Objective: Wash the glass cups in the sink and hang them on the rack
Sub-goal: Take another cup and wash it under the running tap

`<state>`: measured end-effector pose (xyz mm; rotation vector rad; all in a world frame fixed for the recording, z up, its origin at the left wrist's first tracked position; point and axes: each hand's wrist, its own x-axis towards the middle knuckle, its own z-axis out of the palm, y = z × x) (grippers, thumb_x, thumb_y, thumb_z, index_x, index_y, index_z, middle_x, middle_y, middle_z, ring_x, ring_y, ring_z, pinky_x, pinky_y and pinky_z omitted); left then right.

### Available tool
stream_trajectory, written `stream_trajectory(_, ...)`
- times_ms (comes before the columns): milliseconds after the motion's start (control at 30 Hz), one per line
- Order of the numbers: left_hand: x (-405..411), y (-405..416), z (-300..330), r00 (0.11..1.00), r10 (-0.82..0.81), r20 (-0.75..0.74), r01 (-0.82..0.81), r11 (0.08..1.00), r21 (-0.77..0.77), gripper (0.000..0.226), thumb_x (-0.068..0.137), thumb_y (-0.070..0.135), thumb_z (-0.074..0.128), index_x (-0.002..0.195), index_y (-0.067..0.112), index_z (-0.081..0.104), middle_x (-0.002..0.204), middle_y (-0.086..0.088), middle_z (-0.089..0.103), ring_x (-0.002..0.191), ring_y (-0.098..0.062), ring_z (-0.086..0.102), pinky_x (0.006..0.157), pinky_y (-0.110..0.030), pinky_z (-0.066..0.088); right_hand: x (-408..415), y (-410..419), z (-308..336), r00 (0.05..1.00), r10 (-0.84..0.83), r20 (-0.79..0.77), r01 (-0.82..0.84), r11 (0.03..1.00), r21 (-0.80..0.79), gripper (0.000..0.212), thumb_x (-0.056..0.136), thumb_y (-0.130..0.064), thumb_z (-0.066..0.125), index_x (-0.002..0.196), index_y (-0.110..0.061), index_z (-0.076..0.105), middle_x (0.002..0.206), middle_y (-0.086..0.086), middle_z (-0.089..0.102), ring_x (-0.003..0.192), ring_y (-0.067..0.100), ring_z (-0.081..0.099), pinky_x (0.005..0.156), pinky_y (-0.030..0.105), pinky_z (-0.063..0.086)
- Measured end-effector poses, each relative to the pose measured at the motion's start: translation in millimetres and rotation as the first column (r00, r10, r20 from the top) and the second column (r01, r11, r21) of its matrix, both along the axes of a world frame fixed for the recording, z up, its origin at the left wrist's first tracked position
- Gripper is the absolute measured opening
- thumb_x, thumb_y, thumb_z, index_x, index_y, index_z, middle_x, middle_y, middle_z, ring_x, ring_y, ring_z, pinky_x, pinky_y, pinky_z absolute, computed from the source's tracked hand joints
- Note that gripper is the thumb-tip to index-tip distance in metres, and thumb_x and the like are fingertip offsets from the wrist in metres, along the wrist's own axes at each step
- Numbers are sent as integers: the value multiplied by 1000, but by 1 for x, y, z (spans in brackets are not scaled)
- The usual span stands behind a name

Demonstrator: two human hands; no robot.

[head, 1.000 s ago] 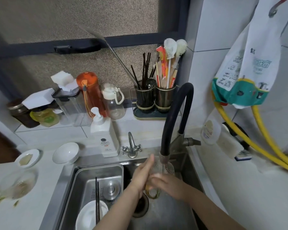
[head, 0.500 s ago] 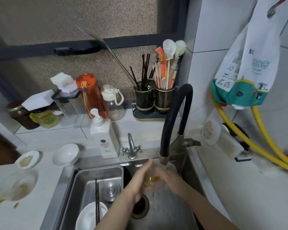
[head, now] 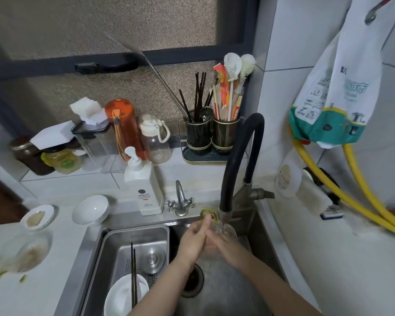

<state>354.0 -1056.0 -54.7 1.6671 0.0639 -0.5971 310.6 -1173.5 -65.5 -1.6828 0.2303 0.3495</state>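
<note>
Head view: a glass cup held under the tap, rinse in hand

Head camera looked down on the counter and sink, and I read it from the left. A white bowl (head: 90,209) sat on the counter, with a soap bottle (head: 143,187) just beside it at the back edge of the sink (head: 94,245). Inside the sink's left half a steel tray (head: 114,249) held a white plate (head: 121,295) with chopsticks (head: 134,274) lying across it.

Over the drain (head: 192,281) both hands met around one glass cup (head: 211,218). My left hand (head: 193,241) had its fingers wrapped round the near side, and my right hand (head: 226,247) cupped it from the other side; both were closed on the glass. The cup sat tilted, its yellowish end up, touching or just below the mouth of the black tap (head: 237,160). Whether water was running I could not tell for sure, though the basin floor looked wet.

I judged this as the washing step, still early in the task. No rack showed anywhere, so the next move would call for finishing the rinse, tipping the water out, then turning to find the rack with a firm hold on wet glass.
</note>
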Motion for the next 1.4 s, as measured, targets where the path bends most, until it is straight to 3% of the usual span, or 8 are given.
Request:
stream_trajectory(167, -20, 9, -12, 993, -16, -116, -19, 956, -293, 47, 80, 65, 58, 107, 29, 71, 104, -5, 75, 96, -18, 72, 75, -31, 59, 9, 0, 8, 971, -230, -58, 234, 886, 400, 22, 70, -35, 74, 78, -15, 71, 78, 5, 66, 71, 15, 64, 70, 28, 50)
stream_trajectory(333, -8, 2, 0, 987, 46, -152, -59, 995, -83, 65, 76, 73, 56, 105, 16, 69, 97, -9, 76, 94, -26, 73, 85, -51, 58, -5, 2, -1, 989, 143, 37, -132, 969, -211, 42, 91, -61, 37, 109, -37, 66, 113, -12, 69, 110, 3, 60, 103, 32, 42)
stream_trajectory(600, -18, 0, 2, 987, 73, -140, -104, 966, -235, 51, 82, 60, 58, 105, 15, 67, 98, -13, 75, 84, -22, 72, 67, -33, 56, 5, 1, 2, 985, -169, -32, 172, 963, 209, 46, 91, -49, 52, 119, -14, 62, 131, 14, 59, 124, 30, 53, 91, 27, 51)
stream_trajectory(700, -6, -1, 8, 990, 115, -80, -123, 987, -101, 48, 85, 57, 59, 93, 11, 68, 87, -9, 75, 83, -23, 72, 72, -35, 58, -5, 9, 8, 994, 106, 34, -106, 994, -2, 30, 88, -50, 48, 108, -37, 67, 114, -12, 69, 112, 5, 61, 96, 24, 49)
stream_trajectory(1000, -7, -3, -8, 999, 3, 36, -2, 999, -48, 45, 89, 45, 62, 129, 29, 51, 115, 8, 65, 97, 5, 63, 71, -7, 46, -1, -3, -3, 954, -88, 287, 82, 996, 33, 54, 88, -29, 62, 124, 9, 52, 100, 13, 68, 90, 14, 68, 81, 22, 52)
stream_trajectory(1067, -1, -4, -7, 998, 24, 63, -28, 998, 62, 46, 87, 49, 62, 122, 19, 60, 109, 3, 69, 97, -5, 65, 75, -14, 47, -1, -6, 6, 990, -138, 35, 112, 903, 414, 55, 91, -45, 53, 128, -4, 50, 119, 11, 63, 106, -4, 61, 90, 7, 44)
stream_trajectory(1200, 10, -1, -1, 995, -38, 96, 6, 948, 318, 46, 85, 57, 61, 105, 16, 69, 93, 3, 71, 89, -13, 65, 83, -25, 49, -6, 2, 4, 983, 170, -70, -165, 984, 61, 16, 97, -18, 49, 106, -19, 62, 105, -1, 66, 90, -4, 64, 83, 13, 50)
stream_trajectory(1400, -15, 7, -4, 991, 25, -133, -68, 941, -331, 47, 82, 51, 64, 115, 17, 66, 109, -14, 72, 99, -26, 70, 84, -36, 55, -1, -6, 17, 985, -154, 79, 109, 909, 402, 35, 94, -28, 50, 111, -4, 69, 111, 18, 70, 105, 28, 67, 92, 33, 54)
